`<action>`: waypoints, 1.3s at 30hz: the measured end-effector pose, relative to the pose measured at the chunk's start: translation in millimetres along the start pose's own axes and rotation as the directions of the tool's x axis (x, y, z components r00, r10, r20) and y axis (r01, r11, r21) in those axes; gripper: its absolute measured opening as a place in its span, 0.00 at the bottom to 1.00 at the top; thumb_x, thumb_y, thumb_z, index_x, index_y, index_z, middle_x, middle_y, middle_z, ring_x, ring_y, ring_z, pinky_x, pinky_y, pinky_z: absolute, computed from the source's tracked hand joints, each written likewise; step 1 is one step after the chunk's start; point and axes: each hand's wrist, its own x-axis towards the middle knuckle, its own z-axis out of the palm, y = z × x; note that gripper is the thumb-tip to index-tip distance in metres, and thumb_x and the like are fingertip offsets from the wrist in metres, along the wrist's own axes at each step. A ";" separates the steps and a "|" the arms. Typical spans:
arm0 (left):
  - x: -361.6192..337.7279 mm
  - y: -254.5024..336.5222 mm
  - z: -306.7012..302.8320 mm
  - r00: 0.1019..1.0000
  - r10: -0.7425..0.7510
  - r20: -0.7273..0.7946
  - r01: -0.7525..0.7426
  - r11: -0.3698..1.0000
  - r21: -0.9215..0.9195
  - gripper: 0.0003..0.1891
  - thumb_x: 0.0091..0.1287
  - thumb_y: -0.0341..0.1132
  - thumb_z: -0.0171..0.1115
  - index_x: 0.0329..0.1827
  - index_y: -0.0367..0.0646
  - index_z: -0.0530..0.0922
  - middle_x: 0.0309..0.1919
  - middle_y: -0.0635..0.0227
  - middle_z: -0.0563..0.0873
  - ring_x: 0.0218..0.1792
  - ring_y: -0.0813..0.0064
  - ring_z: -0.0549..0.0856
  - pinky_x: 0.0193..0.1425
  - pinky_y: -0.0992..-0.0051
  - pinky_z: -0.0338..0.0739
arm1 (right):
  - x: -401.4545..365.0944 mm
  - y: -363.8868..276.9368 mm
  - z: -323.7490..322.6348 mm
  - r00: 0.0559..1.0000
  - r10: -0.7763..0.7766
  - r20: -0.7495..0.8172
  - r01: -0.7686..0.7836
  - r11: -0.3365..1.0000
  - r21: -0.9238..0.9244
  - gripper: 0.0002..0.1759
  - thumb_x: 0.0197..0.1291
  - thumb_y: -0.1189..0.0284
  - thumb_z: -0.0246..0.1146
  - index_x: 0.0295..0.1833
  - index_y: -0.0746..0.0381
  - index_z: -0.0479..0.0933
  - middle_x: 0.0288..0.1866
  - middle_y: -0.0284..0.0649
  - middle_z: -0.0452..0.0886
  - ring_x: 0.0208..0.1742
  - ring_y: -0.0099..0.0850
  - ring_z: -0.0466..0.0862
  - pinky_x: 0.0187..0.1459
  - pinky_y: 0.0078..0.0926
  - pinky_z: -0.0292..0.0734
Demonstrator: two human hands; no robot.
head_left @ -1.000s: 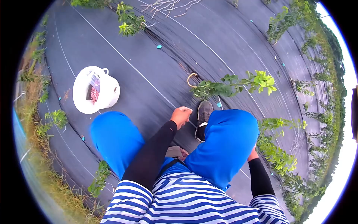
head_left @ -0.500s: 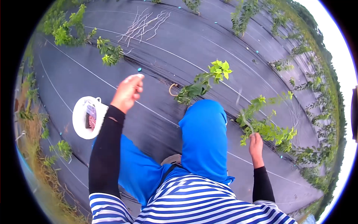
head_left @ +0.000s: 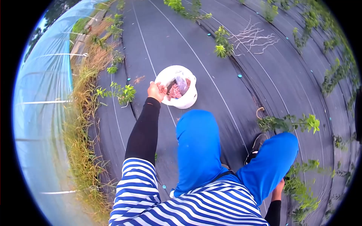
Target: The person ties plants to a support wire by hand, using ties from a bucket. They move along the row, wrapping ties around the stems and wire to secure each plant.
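My left hand [head_left: 156, 90] reaches out at the near-left rim of a white bucket [head_left: 189, 101], with its fingertips over the pink pieces [head_left: 174, 92] inside. A clear bag [head_left: 181, 80] also lies in the bucket. I cannot make out whether the fingers hold anything. My right hand [head_left: 278, 188] hangs low behind my blue-trousered knee, beside a leafy green plant [head_left: 301, 193]. Most of this hand is hidden, so its grip is unclear.
I crouch on black ground cloth [head_left: 233, 75] with white lines. A bent young plant [head_left: 290, 122] lies by my dark shoe [head_left: 256, 144]. Dry twigs [head_left: 256, 37] lie farther off. A grass strip [head_left: 81, 124] and clear plastic sheeting [head_left: 41, 113] run along the left.
My view has swung left towards the bucket. My left hand went from raised in the air down to the bucket's rim. My right hand dropped from the plant stem to behind my knee.
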 end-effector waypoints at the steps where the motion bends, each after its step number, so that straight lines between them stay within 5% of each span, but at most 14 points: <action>1: 8.2 -1.2 -8.0 1.000 0.005 -0.005 -0.005 1.000 -0.011 0.25 0.73 0.52 0.35 0.48 0.37 0.69 0.28 0.64 0.76 0.28 0.70 0.78 0.32 0.70 0.76 | 3.7 -0.9 -6.6 0.999 0.038 -0.009 -0.038 0.997 -0.062 0.12 0.63 0.70 0.54 0.37 0.70 0.75 0.31 0.40 0.81 0.29 0.24 0.78 0.30 0.25 0.72; 4: 10.1 -6.0 -13.6 0.997 0.039 -0.062 -0.040 0.999 -0.008 0.25 0.70 0.51 0.41 0.56 0.36 0.65 0.44 0.58 0.76 0.46 0.62 0.77 0.50 0.57 0.75 | 20.8 -1.7 -9.2 1.000 0.020 -0.025 -0.023 0.988 -0.154 0.11 0.63 0.71 0.53 0.37 0.69 0.75 0.30 0.37 0.80 0.28 0.23 0.77 0.29 0.24 0.71; 6: 95.5 -32.2 -77.8 0.954 0.253 0.162 -0.300 0.781 0.548 0.27 0.65 0.56 0.48 0.60 0.49 0.63 0.49 0.62 0.75 0.51 0.61 0.76 0.49 0.57 0.74 | 15.3 -23.1 -9.6 0.996 -0.050 -0.077 0.036 0.983 -0.178 0.10 0.63 0.71 0.53 0.33 0.65 0.74 0.23 0.30 0.73 0.22 0.19 0.69 0.24 0.21 0.63; 7: 87.0 -28.8 -66.9 0.995 0.095 -0.009 -0.087 0.937 0.338 0.26 0.62 0.61 0.48 0.55 0.55 0.66 0.47 0.69 0.76 0.44 0.65 0.77 0.41 0.62 0.73 | 15.1 -28.9 -10.5 0.993 -0.055 -0.103 0.040 0.990 -0.138 0.09 0.62 0.71 0.54 0.30 0.62 0.72 0.21 0.26 0.66 0.20 0.16 0.62 0.21 0.20 0.57; 8: 206.1 -41.7 -152.7 0.911 0.214 0.352 -0.386 0.741 0.549 0.24 0.63 0.63 0.45 0.52 0.58 0.68 0.47 0.74 0.77 0.42 0.69 0.74 0.37 0.62 0.69 | 6.8 -70.2 -1.1 0.992 -0.035 -0.123 0.008 0.977 -0.213 0.10 0.61 0.71 0.55 0.27 0.60 0.69 0.20 0.25 0.63 0.20 0.15 0.60 0.20 0.19 0.55; 9: 225.7 -45.0 -160.5 0.923 0.239 0.301 -0.377 0.718 0.585 0.23 0.63 0.63 0.45 0.52 0.61 0.69 0.49 0.76 0.77 0.44 0.71 0.72 0.38 0.62 0.66 | 9.4 -82.8 -1.2 0.987 -0.035 -0.157 -0.002 0.974 -0.228 0.11 0.62 0.71 0.54 0.26 0.60 0.68 0.20 0.26 0.64 0.21 0.16 0.61 0.21 0.20 0.56; 13: 81.6 -24.6 -64.6 0.990 0.015 0.137 -0.054 0.955 0.291 0.27 0.67 0.60 0.42 0.64 0.58 0.63 0.64 0.69 0.68 0.58 0.70 0.69 0.56 0.64 0.63 | 27.7 -121.1 -1.1 0.875 -0.159 -0.457 0.023 0.957 -0.289 0.12 0.64 0.69 0.52 0.31 0.65 0.70 0.25 0.39 0.70 0.29 0.28 0.70 0.32 0.30 0.66; 14: 52.7 -25.0 -45.2 0.993 0.028 0.116 -0.063 0.947 0.314 0.30 0.67 0.60 0.42 0.68 0.57 0.59 0.70 0.64 0.62 0.67 0.65 0.63 0.66 0.61 0.57 | 35.2 -114.4 3.1 0.666 -0.650 -0.366 0.277 0.671 -0.688 0.11 0.65 0.70 0.50 0.35 0.66 0.73 0.30 0.44 0.75 0.33 0.36 0.75 0.38 0.33 0.70; 17: -5.8 -27.8 -13.1 0.983 0.023 0.181 -0.073 0.958 0.277 0.31 0.71 0.56 0.40 0.72 0.50 0.56 0.70 0.61 0.62 0.69 0.64 0.62 0.70 0.59 0.54 | 51.2 -64.8 16.3 0.788 -0.504 -0.354 0.190 0.746 -0.639 0.12 0.62 0.75 0.47 0.35 0.66 0.76 0.34 0.50 0.78 0.38 0.46 0.78 0.41 0.38 0.72; 18: -17.7 -28.0 -6.8 0.982 0.009 0.188 -0.061 0.960 0.272 0.30 0.72 0.55 0.40 0.71 0.50 0.57 0.68 0.61 0.64 0.68 0.65 0.64 0.69 0.62 0.56 | 63.0 -5.1 12.4 0.949 -0.300 -0.095 0.122 0.629 -0.767 0.14 0.62 0.69 0.50 0.33 0.66 0.78 0.28 0.50 0.78 0.35 0.46 0.79 0.39 0.40 0.73; 19: -27.4 -26.4 -2.6 0.982 0.001 0.187 -0.052 0.963 0.264 0.28 0.73 0.54 0.40 0.71 0.49 0.58 0.67 0.62 0.66 0.66 0.66 0.67 0.68 0.64 0.59 | 57.6 5.8 26.4 0.974 0.157 -0.165 -0.219 0.847 -0.485 0.13 0.58 0.68 0.52 0.33 0.66 0.78 0.27 0.53 0.79 0.33 0.48 0.79 0.38 0.41 0.73; 23: -38.5 -7.4 17.3 0.945 0.093 0.313 -0.190 0.936 0.297 0.26 0.72 0.51 0.46 0.68 0.46 0.64 0.57 0.67 0.74 0.56 0.74 0.73 0.59 0.71 0.67 | 43.2 -68.7 45.9 0.866 -0.187 -0.463 0.020 0.939 -0.343 0.13 0.60 0.69 0.50 0.35 0.67 0.76 0.29 0.50 0.79 0.36 0.43 0.80 0.41 0.36 0.72; 32: -197.0 -13.0 198.7 0.617 0.238 0.750 -0.534 0.827 0.177 0.22 0.72 0.43 0.51 0.60 0.35 0.69 0.50 0.56 0.81 0.48 0.69 0.82 0.52 0.72 0.78 | 7.0 -307.8 30.6 0.745 -0.627 -0.228 0.527 0.763 -0.375 0.08 0.63 0.75 0.49 0.38 0.65 0.73 0.28 0.44 0.76 0.29 0.34 0.77 0.32 0.29 0.69; 39: -241.6 -43.3 294.6 0.494 0.098 0.864 0.013 0.993 -0.121 0.28 0.75 0.45 0.38 0.70 0.32 0.54 0.66 0.50 0.66 0.66 0.56 0.67 0.70 0.61 0.63 | -58.5 -377.1 85.5 0.773 -0.612 0.166 0.634 0.733 -0.249 0.06 0.62 0.77 0.51 0.37 0.64 0.74 0.20 0.41 0.72 0.19 0.27 0.73 0.24 0.25 0.66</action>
